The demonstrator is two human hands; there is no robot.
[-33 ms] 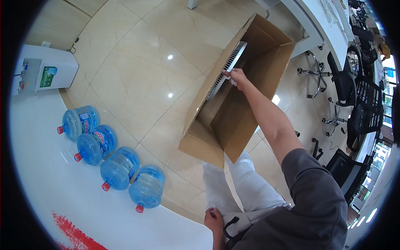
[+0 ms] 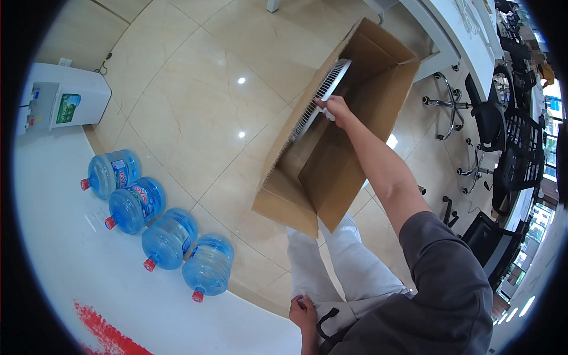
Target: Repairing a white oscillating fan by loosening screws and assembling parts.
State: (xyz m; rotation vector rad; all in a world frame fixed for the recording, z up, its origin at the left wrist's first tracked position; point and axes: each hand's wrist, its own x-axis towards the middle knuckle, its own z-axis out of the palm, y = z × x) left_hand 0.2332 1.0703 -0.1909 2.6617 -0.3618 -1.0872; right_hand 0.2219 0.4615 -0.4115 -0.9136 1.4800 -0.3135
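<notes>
Inside the tall open cardboard box [image 2: 367, 139] is a white, thin, round ribbed part [image 2: 338, 77] that looks like a fan grille. It stands nearly edge-on against the box's left wall. My right hand [image 2: 336, 110] reaches over the box and is closed on the grille's rim near its middle; the lower part of the grille is hidden inside. My left hand [image 2: 303, 312] hangs low by my light trousers [image 2: 331, 260], its fingers curled and touching the cloth, with nothing visible in them.
Several large blue water bottles [image 2: 208, 264] with red caps lie in a row at the left beside a white surface [image 2: 65, 236]. A white water dispenser [image 2: 83, 97] stands beyond them. At the right are a white desk [image 2: 449, 26] and black office chairs [image 2: 488, 118].
My right hand and the grille have shifted very slightly up and left, so a bit more of the grille's ribs shows. My left hand stays in place.
</notes>
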